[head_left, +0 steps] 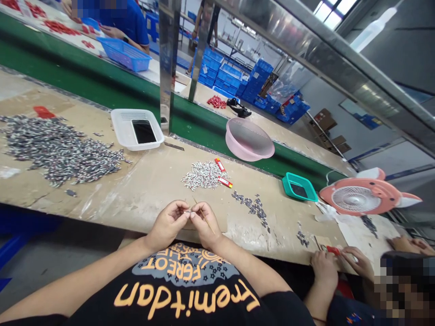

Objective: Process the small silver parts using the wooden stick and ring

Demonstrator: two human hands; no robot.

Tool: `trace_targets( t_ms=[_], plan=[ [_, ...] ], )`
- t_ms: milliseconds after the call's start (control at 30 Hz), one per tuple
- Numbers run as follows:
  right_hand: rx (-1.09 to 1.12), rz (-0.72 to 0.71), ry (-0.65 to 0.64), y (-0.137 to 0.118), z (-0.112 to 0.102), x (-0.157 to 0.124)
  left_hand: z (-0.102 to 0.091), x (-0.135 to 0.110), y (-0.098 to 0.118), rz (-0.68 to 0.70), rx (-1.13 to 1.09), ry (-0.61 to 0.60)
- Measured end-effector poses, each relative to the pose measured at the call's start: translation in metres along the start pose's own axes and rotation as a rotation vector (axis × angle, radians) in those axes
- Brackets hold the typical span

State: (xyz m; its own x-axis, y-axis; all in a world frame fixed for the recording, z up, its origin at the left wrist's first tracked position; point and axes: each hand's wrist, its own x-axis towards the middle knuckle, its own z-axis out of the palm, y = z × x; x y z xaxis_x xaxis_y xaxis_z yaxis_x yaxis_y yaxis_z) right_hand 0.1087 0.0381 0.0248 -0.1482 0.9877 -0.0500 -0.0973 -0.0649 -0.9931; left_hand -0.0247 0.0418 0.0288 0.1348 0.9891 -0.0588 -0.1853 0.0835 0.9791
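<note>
At the near edge of the brown paper-covered surface [146,181], the fingers of the left hand [172,222] and right hand [205,224] are pinched nearly closed on a tiny, slender white-and-grey piece [189,211], with a thin tan stick [207,221] also in the right. The piece is probably light, stiff and easily dropped, so its 2 ends seem the best hold.

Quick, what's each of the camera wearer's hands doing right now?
Left hand: closed, pinching a tiny whitish piece.
Right hand: closed, holding a thin yellowish-brown stick and touching that piece.
</note>
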Motion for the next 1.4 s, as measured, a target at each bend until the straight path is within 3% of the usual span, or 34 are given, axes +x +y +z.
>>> trace_targets(
  t_ms=[133,200,300,367,467,567,667,733,800,900,1033,1133,1233,1400],
  plan=[
    [-0.138,-0.067,-0.063,-0.002,-0.011,0.004,-0.006,0.002,0.0,-0.027,0.011,0.017],
    [-0.339,-0.181,-0.033,-0.005,-0.034,0.01,-0.022,0.011,-0.001,-0.018,0.072,0.081],
    [-0.865,-0.334,0.13,-0.01,-0.088,0.022,-0.066,0.033,-0.001,0.007,0.286,0.173],
    [-1.283,-0.254,0.195,-0.013,-0.127,0.029,-0.101,0.048,0.002,-0.038,0.495,0.181],
    [-1.45,-0.167,0.216,-0.012,-0.166,0.037,-0.145,0.063,0.01,-0.11,0.852,0.215],
    [-1.538,-0.122,0.189,-0.01,-0.178,0.044,-0.17,0.072,0.016,-0.116,1.079,0.196],
    [-1.619,-0.1,0.108,-0.008,-0.176,0.053,-0.174,0.077,0.02,0.063,1.247,0.246],
    [-1.657,-0.093,0.037,-0.009,-0.174,0.059,-0.166,0.074,0.022,0.21,1.232,0.302],
    [-1.689,-0.085,-0.012,-0.01,-0.173,0.065,-0.149,0.066,0.023,0.275,1.08,0.313],
    [-1.727,-0.074,-0.026,-0.01,-0.174,0.073,-0.11,0.05,0.02,0.32,0.805,0.203],
    [-1.741,-0.076,0.006,-0.006,-0.176,0.075,-0.047,0.029,0.013,0.407,0.636,-0.034],
    [-1.712,-0.091,0.037,-0.002,-0.177,0.072,-0.009,0.017,0.011,0.369,0.552,-0.203],
    [-1.634,-0.124,0.06,-0.002,-0.18,0.07,0.014,0.01,0.011,0.315,0.497,-0.308],
    [-1.4,-0.239,0.104,-0.008,-0.166,0.062,0.038,0.008,0.007,0.234,0.407,-0.343]
  ],
)
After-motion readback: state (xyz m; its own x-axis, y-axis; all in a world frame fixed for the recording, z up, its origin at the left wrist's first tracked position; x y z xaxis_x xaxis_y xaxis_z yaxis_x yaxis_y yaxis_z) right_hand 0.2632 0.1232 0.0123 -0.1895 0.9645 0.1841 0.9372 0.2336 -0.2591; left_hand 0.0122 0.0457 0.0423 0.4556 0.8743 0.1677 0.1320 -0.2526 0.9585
